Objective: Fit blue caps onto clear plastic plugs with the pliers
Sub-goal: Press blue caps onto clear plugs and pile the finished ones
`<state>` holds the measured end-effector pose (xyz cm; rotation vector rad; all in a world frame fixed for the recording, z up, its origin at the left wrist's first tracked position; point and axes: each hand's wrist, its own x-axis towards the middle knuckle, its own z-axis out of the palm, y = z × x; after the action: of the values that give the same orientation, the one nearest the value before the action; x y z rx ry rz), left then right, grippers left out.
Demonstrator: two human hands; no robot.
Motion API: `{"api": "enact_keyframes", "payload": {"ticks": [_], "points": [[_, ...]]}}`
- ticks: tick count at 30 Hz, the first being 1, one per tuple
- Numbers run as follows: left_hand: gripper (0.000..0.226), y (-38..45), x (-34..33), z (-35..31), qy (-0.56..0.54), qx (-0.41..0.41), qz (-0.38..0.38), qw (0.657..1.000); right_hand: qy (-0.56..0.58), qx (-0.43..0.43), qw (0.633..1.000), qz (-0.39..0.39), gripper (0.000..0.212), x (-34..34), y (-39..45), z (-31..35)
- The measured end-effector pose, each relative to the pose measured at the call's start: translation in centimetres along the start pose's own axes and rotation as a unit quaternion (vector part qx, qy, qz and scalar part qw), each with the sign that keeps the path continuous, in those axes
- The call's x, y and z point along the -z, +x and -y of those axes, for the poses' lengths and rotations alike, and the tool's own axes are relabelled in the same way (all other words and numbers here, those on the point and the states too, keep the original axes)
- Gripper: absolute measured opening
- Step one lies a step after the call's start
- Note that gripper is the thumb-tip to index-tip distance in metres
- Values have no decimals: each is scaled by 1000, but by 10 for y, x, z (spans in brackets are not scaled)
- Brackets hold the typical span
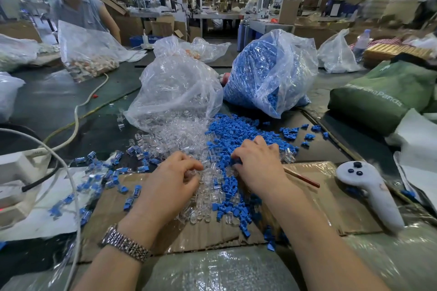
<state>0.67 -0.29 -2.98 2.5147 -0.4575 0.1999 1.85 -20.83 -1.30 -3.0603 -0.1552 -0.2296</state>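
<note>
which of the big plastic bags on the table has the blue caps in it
The bag on the right, behind the right hand: it is packed solid blue. The bag beside it to the left holds only clear plugs, and both spill into loose piles in front.

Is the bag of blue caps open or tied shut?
Open. The bag of blue caps lies tipped toward the person, and caps have spilled from its mouth onto the table.
</note>
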Motion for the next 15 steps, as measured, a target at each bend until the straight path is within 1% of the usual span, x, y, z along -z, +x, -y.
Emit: {"api": "enact_keyframes", "payload": {"ticks": [3, 6, 9, 11, 15], "points": [[7, 0, 1, -4, -6, 2, 3, 1000, 7, 7, 1000, -12, 20, -4, 1, -2], [10, -1, 2, -4, -6, 11, 0, 1000, 24, -7, 1000, -7, 21, -7, 2, -3], [10, 0, 2, -4, -14, 32, -7, 999, 28, -14, 999, 9, 29, -10, 4, -2], [13, 0, 3, -3, -28, 49, -9, 998, 40, -14, 999, 16, 29, -9, 4, -2], [14, -2, 3, -1, -105, 85, -24, 991, 72, -28, 997, 17, 24, -7, 3, -5]]}}
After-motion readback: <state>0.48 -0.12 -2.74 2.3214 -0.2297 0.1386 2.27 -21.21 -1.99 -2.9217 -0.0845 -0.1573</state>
